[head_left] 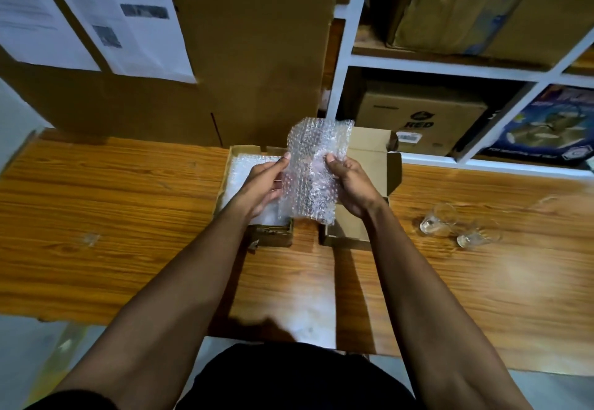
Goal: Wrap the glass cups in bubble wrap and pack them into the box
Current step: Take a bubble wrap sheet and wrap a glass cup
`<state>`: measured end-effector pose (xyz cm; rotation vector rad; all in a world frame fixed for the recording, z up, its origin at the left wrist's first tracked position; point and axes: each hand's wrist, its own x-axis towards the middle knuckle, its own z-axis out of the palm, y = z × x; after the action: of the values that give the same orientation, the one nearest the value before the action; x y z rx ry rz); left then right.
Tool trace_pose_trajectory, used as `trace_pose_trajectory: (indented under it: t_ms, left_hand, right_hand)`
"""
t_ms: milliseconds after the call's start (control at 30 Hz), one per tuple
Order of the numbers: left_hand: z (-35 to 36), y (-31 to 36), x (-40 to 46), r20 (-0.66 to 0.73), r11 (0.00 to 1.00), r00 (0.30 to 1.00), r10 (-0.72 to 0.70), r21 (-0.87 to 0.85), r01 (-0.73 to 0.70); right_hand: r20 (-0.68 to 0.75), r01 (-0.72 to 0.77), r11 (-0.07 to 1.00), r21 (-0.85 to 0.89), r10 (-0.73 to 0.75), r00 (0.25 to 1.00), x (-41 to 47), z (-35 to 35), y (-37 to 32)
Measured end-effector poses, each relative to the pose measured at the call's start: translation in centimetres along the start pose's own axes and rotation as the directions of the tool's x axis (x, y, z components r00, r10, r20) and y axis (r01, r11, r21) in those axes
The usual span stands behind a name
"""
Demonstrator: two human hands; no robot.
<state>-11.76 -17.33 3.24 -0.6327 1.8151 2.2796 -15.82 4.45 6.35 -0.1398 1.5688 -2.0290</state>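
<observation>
I hold a bubble wrap bundle upright between both hands, above the open cardboard box. My left hand grips its left side with the thumb on top. My right hand grips its right side, fingers curled round it. Whether a glass is inside the wrap cannot be told. The box's left half holds white bubble wrap. Two clear glass cups lie on their sides on the table to the right of the box.
The wooden table runs left to right; its near edge is close to my body. A large cardboard sheet with taped papers stands behind the box. White shelves with boxes stand at the back right.
</observation>
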Motion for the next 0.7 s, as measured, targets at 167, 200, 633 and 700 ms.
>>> trace_pose_trajectory:
  t_ms: [167, 200, 633, 700]
  left_hand:
    - [3.1, 0.7, -0.7, -0.051, 0.99, 0.998, 0.035, -0.138, -0.042]
    - [3.6, 0.6, -0.7, -0.071, 0.993, 0.997, 0.042, -0.108, -0.05]
    - [9.8, -0.2, -1.7, -0.121, 0.923, 0.941, 0.316, 0.27, -0.275]
    - [10.4, -0.3, -1.9, -0.132, 0.912, 0.937, 0.323, 0.308, -0.271]
  right_hand:
    - [-0.16, -0.015, 0.984, -0.177, -0.014, 0.987, -1.4, -3.6, -1.5]
    - [-0.211, -0.006, 0.973, -0.229, -0.044, 0.976, -1.6, -4.7, -1.7]
    - [-0.263, 0.147, 0.858, -0.492, -0.307, 0.915, -3.0, -12.2, -1.8]
    - [-0.236, 0.136, 0.857, -0.498, -0.285, 0.929, -3.1, -12.9, -1.9]
